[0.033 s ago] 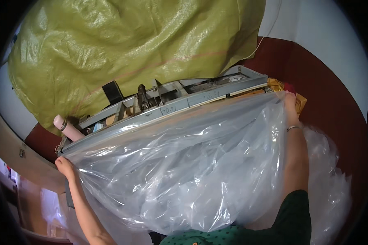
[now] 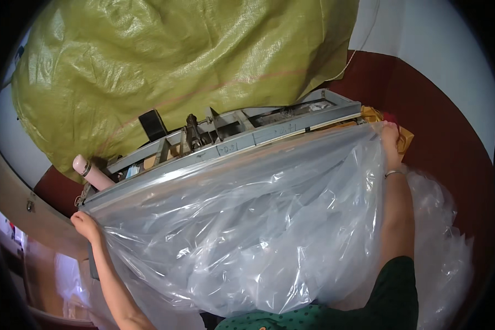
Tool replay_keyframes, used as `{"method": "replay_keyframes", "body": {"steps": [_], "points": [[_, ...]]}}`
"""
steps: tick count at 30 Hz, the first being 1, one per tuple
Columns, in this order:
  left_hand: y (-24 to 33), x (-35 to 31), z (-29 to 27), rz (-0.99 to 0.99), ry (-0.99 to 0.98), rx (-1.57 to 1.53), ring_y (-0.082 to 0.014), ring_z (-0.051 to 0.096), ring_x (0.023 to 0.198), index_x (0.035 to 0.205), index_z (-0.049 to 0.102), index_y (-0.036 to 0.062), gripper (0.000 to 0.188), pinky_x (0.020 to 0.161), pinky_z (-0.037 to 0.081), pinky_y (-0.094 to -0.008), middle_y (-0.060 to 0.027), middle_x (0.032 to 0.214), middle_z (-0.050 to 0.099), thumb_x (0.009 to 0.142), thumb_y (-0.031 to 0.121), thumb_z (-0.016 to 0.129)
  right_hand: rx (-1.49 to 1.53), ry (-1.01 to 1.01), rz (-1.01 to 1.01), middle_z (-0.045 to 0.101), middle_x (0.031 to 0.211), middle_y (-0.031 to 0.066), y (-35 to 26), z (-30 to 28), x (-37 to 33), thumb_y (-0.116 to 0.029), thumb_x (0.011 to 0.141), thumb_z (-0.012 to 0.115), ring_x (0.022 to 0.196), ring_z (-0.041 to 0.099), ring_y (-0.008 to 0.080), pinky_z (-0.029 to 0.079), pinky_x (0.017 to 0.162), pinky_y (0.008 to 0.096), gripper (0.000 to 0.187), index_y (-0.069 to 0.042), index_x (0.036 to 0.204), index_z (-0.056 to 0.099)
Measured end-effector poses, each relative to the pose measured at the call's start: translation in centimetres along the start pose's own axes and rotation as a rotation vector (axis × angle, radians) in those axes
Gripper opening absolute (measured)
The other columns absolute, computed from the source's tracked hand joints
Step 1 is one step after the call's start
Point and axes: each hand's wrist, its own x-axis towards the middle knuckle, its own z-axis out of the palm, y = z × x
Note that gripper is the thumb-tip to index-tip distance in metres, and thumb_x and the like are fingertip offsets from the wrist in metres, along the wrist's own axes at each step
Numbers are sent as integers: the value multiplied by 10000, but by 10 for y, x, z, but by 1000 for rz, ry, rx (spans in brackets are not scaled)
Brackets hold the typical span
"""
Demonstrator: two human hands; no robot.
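A wide sheet of clear plastic film [image 2: 242,236] is stretched between my two hands, its far edge lying along a long grey metal frame [image 2: 234,147]. My left hand [image 2: 86,225] is closed on the film's left corner, beside the frame's near-left end. At the frame's far-right end, my right hand [image 2: 390,138] grips the other corner with bent fingers. Between the hands the film hangs in shiny, loose folds toward my body. Its edge inside each fist is hidden.
A large yellow-green woven sack [image 2: 187,60] bulges behind the frame. A pink bottle [image 2: 92,173] leans at the frame's left end. More crumpled film [image 2: 440,236] lies right of my right arm. Yellow-orange material [image 2: 405,140] sits by my right hand. At left stands a pale door [image 2: 16,190].
My left hand has shifted very slightly to the left, and the film's folds have moved a little with it. My right hand stays nearly in place.
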Motion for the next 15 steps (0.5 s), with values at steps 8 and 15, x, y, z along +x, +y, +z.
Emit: {"method": "replay_keyframes", "body": {"steps": [8, 15], "points": [[-97, -51, -9, 163, -239, 161, -314, 491, 704, 854, 456, -5, 178, 694, 416, -359, -183, 773, 510, 900, 164, 421, -321, -20, -290, 540, 715, 187, 0, 45, -61, -146, 844, 527, 691, 545, 317, 426, 654, 397, 152, 1, 833, 490], [-126, -44, 18, 12, -272, 40, -194, 455, 702, 814, 448, 7, 148, 681, 402, -310, -86, 744, 478, 883, 138, 461, 3, -69, -361, 476, 639, 52, 9, 95, -60, -153, 852, 534, 600, 449, 155, 404, 593, 303, 168, -11, 777, 486]]}}
